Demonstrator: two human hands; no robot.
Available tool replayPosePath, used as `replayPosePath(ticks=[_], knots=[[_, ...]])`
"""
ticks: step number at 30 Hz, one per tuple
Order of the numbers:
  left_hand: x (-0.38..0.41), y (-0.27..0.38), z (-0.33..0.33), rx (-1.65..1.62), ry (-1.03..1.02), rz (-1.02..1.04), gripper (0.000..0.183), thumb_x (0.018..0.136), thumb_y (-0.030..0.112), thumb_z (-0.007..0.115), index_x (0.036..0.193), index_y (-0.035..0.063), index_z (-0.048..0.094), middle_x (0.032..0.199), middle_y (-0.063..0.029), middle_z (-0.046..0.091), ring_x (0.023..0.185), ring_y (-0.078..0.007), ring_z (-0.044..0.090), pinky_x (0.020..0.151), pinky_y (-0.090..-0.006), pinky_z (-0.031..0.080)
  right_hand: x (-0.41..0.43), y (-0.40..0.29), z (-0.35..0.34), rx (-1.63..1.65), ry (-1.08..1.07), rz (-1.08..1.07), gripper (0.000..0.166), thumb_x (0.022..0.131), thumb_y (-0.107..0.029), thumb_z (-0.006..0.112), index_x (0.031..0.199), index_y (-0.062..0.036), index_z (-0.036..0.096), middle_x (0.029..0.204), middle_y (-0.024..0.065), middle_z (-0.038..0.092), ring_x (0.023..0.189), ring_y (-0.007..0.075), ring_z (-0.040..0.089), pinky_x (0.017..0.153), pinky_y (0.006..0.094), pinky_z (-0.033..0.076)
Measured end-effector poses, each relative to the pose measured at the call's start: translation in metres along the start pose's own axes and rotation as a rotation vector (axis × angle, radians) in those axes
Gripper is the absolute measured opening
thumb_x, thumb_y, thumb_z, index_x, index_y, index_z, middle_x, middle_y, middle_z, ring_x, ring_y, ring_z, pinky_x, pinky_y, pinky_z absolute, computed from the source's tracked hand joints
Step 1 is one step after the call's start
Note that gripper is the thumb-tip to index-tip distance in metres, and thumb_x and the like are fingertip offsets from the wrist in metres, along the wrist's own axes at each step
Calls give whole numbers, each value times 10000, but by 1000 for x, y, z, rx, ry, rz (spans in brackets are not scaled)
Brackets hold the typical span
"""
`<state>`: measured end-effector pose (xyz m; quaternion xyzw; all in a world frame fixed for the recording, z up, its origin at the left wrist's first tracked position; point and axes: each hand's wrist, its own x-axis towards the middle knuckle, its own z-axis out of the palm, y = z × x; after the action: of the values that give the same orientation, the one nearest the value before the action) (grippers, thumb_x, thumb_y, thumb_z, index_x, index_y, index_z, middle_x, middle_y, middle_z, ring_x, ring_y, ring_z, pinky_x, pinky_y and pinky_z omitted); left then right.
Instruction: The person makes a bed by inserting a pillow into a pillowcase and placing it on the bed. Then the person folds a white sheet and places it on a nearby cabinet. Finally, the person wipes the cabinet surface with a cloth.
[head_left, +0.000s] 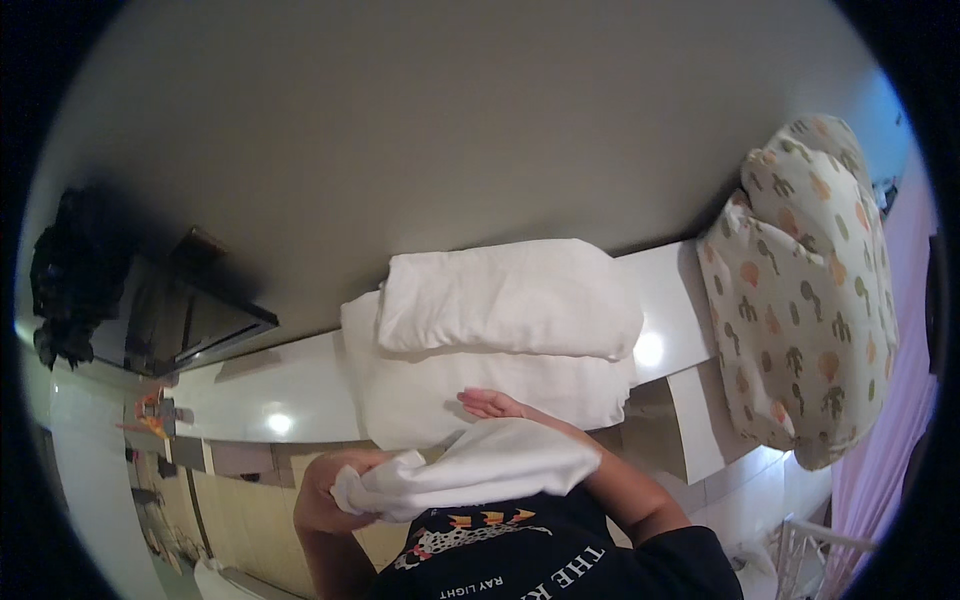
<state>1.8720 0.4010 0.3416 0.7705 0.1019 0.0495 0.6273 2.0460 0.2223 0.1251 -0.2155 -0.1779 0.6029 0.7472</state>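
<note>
A folded white cloth hangs in front of my dark printed shirt. My left hand grips its left end, the fingers partly hidden by the fabric. The cloth lies against my right wrist and forearm. My right hand is extended beyond the cloth's far edge, palm turned up, with nothing in it. Just past that hand, a large folded white cloth rests on a narrow glossy white surface. A smaller folded white cloth lies on top of it, towards the wall.
Cushions with a cactus print stand at the right end of the white surface. A plain wall rises behind. A dark framed object and a black bundle are at left. A pink curtain hangs far right.
</note>
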Motion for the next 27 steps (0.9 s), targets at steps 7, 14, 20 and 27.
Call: replayPosePath(ticks=[7, 14, 20, 27], knots=[[77, -45, 24, -99, 337, -159, 388, 787, 96, 705, 1123, -31, 561, 1066, -96, 619, 958, -171, 591, 848, -297, 467, -62, -27, -24, -284, 380, -77, 273, 871, -195, 564, 1042, 1, 647, 1118, 109, 624, 980, 169, 582, 865, 303, 451], [158, -125, 46, 124, 307, -208, 328, 849, 148, 663, 1098, -35, 553, 1057, -114, 622, 938, -157, 580, 835, -285, 456, -90, -56, -10, -509, 925, -84, 427, 872, -289, 591, 1154, 30, 551, 1066, 93, 621, 964, 171, 563, 838, 308, 456], [158, -172, 59, 28, 181, -203, 303, 904, 151, 595, 1115, -50, 513, 1062, -127, 617, 966, -155, 579, 838, -275, 457, -103, -35, -38, -911, 1018, -70, 620, 784, -301, 734, 1232, 34, 468, 1176, 157, 566, 1067, 205, 539, 913, 325, 430], [135, -196, 6, -609, 202, -650, 571, 899, 427, 566, 1261, 6, 435, 1120, -138, 578, 999, -246, 572, 884, -341, 468, -79, -47, -3, -585, 1038, -186, 508, 791, -259, 723, 1173, 21, 539, 1109, 121, 617, 1030, 191, 558, 878, 315, 441]])
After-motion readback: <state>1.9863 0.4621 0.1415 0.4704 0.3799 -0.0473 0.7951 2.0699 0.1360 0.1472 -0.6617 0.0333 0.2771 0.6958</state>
